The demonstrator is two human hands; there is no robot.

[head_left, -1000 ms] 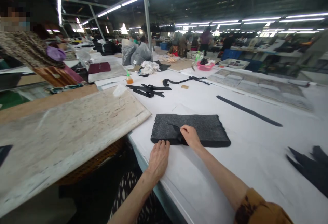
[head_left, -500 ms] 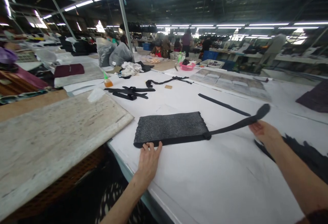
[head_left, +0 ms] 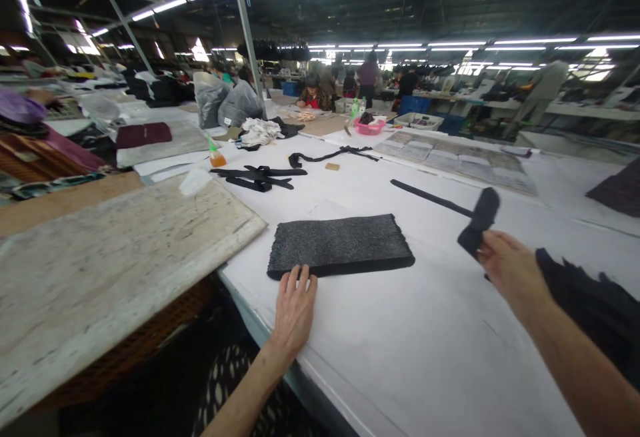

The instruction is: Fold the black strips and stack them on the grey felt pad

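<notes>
A dark grey, rectangular folded knit piece (head_left: 343,240) with a smooth black band along its near edge lies flat on the white table (head_left: 380,337). My left hand (head_left: 296,304) rests at that edge, fingers stretched out and tips on the band. To the right, my right hand (head_left: 513,267) pinches a black fabric strip (head_left: 483,217), which is raised and bent over on itself. Behind it another narrow black strip (head_left: 430,197) lies on the table. A heap of black cloth pieces (head_left: 590,310) is beside my right forearm, partly hidden by it.
Black strips (head_left: 260,176) lie farther back, near a bottle of orange liquid (head_left: 217,156). A pale board (head_left: 115,264) is at the left. A pink basket (head_left: 369,126) and grey plastic bags (head_left: 241,105) stand beyond. People work in the background.
The strip that stretched from the knit piece's right end to my right hand has come away from it and is bunched in that hand. My left hand stays at the near edge.
</notes>
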